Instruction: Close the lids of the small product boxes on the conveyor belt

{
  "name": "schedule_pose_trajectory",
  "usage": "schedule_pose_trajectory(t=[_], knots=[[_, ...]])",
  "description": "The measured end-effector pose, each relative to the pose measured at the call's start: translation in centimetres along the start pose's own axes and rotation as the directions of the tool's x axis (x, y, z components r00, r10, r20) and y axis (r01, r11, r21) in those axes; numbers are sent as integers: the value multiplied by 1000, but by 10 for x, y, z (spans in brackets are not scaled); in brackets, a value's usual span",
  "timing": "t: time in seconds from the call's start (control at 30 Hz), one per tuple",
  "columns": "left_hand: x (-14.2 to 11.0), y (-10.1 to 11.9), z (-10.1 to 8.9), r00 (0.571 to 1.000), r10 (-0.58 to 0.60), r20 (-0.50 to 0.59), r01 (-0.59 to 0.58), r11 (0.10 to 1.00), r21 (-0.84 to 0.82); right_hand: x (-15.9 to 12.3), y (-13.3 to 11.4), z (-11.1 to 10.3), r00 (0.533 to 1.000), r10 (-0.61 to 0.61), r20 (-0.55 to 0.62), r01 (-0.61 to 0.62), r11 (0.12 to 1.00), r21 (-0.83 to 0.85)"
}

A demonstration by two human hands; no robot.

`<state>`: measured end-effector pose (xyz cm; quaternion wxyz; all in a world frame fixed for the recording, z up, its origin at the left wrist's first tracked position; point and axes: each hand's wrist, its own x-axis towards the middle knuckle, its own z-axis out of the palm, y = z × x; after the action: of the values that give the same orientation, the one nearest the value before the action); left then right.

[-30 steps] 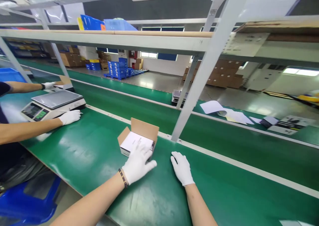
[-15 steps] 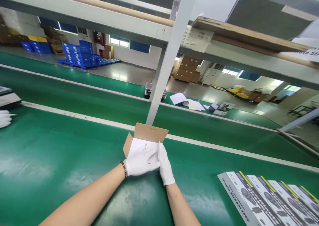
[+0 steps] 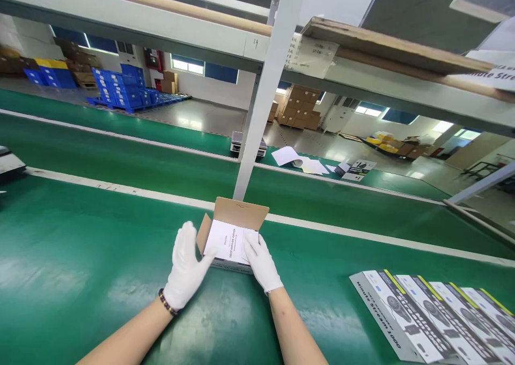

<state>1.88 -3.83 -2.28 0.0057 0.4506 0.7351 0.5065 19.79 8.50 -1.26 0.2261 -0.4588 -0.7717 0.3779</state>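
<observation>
An opened cardboard box lies on the green belt in front of me, its brown lid raised at the back and its left side flap standing out. Inside is a white printed booklet marked "Minute Stream 1000". My left hand, in a white glove, is open beside the box's left front, thumb pointing toward the booklet. My gloved right hand lies over the box's right edge, fingers extended onto a white piece at the booklet's right side. Part of that edge is hidden beneath it.
Several printed product boxes lie in a row at right. A metal post rises behind the box, joined to an overhead shelf. Papers and a small scale lie on the far belt. A dark-and-white box is at the left edge.
My left hand has drawn back left from the booklet and spread, uncovering the print. The white piece upright at the right now lies down under my right hand. Another gloved hand has nearly left at far left.
</observation>
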Motion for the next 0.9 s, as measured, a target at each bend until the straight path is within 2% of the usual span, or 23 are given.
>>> schedule_pose_trajectory(t=[0.03,0.07,0.13,0.2,0.23,0.27,0.3,0.37,0.4,0.43,0.47,0.53,0.6,0.67,0.7,0.77,0.83,0.9], knots=[[1,-7,2,992,-129,-11,129,991,-28,-1,-2,-1,1000,1,1,-1,1000,-15],[3,-12,4,976,-217,30,219,974,-60,-2,-3,-2,1000,1,0,-1,1000,-28],[7,-16,11,953,-256,163,275,956,-107,-3,-6,-5,1000,-6,2,6,999,-46],[13,-12,17,963,-168,211,197,973,-124,-4,-9,-6,1000,4,11,-4,999,-52],[17,-7,18,976,-50,214,76,991,-114,-4,-10,-6,1000,13,18,-12,999,-53],[21,-1,17,967,103,235,-83,992,-96,-3,-11,-6,1000,18,21,-17,998,-54],[26,6,16,919,270,288,-257,963,-82,-3,-12,-6,1000,19,21,-17,998,-55],[36,19,11,731,523,439,-543,835,-92,-2,-12,-6,1000,12,22,-11,998,-58],[41,25,10,640,579,506,-622,776,-101,-2,-12,-5,1000,14,26,-13,998,-61],[46,30,9,573,600,558,-667,737,-107,-2,-11,-5,999,24,36,-22,998,-61],[49,35,9,530,606,593,-694,712,-107,-3,-10,-4,998,40,50,-37,998,-56],[53,41,14,475,606,638,-729,677,-101,-3,-7,-2,995,80,55,-79,997,-10],[52,46,19,451,602,659,-750,655,-85,0,-5,-3,991,130,27,-132,987,96],[49,47,24,457,591,665,-752,656,-66,8,-9,-9,988,155,-7,-148,952,269],[48,48,25,461,582,670,-747,662,-61,12,-13,-13,992,126,-22,-109,923,369],[47,48,26,466,549,694,-732,680,-45,20,-22,-23,994,3,-107,53,859,510],[49,50,26,483,509,713,-704,709,-28,21,-31,-30,963,-100,-249,217,836,504],[51,53,24,500,498,708,-656,752,-65,12,-33,-29,935,-110,-337,250,878,408]])
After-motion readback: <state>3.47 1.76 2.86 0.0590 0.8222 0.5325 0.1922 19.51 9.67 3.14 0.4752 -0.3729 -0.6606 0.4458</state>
